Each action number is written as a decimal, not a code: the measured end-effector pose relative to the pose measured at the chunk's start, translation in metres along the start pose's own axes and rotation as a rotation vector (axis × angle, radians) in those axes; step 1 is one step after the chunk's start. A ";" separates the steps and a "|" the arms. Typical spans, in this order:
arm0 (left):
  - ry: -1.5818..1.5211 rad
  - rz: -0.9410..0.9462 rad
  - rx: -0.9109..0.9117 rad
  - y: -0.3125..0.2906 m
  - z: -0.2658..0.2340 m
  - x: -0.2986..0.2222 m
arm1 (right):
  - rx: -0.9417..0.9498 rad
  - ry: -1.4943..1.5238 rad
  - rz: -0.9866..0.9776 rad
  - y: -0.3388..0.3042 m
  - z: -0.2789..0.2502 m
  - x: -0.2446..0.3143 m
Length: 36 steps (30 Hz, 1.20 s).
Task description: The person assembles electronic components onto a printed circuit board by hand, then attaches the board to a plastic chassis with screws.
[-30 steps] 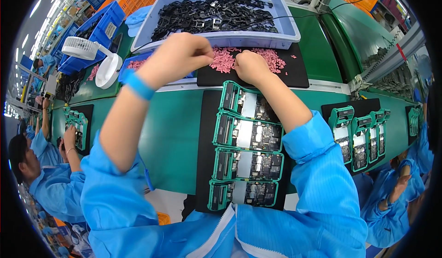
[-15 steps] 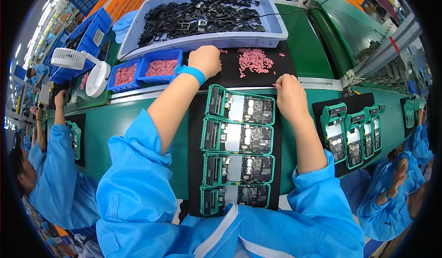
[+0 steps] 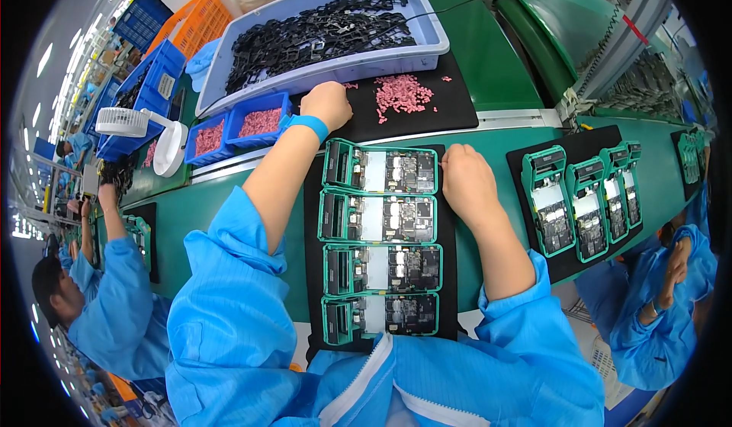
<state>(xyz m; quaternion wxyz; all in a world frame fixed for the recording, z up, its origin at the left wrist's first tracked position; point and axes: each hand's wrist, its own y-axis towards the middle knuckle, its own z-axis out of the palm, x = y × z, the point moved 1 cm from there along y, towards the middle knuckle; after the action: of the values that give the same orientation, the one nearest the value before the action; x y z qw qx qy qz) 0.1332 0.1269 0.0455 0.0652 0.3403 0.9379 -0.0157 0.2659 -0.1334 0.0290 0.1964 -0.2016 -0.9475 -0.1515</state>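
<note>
My left hand point(image 3: 326, 105), with a blue band on its wrist, is closed over the black mat beside a few loose pink pieces. Its fingertips are hidden, as is anything they hold. My right hand point(image 3: 468, 179) is pinched at the right edge of the topmost green frame point(image 3: 380, 169); what lies between its fingertips is too small to make out. Several such green frames, each holding a circuit board with a silvery strip, lie in a column on a black board point(image 3: 450, 274). A scattered pile of small pink pieces point(image 3: 402, 94) sits between and beyond my hands.
Two blue bins point(image 3: 260, 123) of pink pieces stand left of my left hand. Behind is a large pale-blue tub point(image 3: 328, 65) of black parts. A white fan point(image 3: 122, 122) stands at left. More green frames point(image 3: 550, 206) lie on a board at right. Co-workers sit on both sides.
My right hand has come down from near the pink pile to the right edge of the topmost frame. My left hand stays by the pink pieces. The whole view has shifted slightly.
</note>
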 end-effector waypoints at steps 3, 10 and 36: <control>0.044 -0.004 0.038 -0.002 -0.005 0.002 | -0.025 0.034 -0.053 0.002 -0.002 0.000; -0.263 0.412 0.105 -0.041 -0.045 -0.045 | -0.014 0.081 -0.070 0.005 0.000 -0.009; 0.281 0.883 0.084 -0.112 -0.028 -0.109 | 0.081 0.096 -0.093 0.011 -0.012 -0.006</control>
<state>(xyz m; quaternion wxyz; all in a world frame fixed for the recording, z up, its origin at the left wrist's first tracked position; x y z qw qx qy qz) 0.1412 -0.0265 0.0861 -0.0757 0.7082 0.7016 0.0219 0.2797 -0.1304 0.0389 0.2426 -0.1419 -0.9507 -0.1314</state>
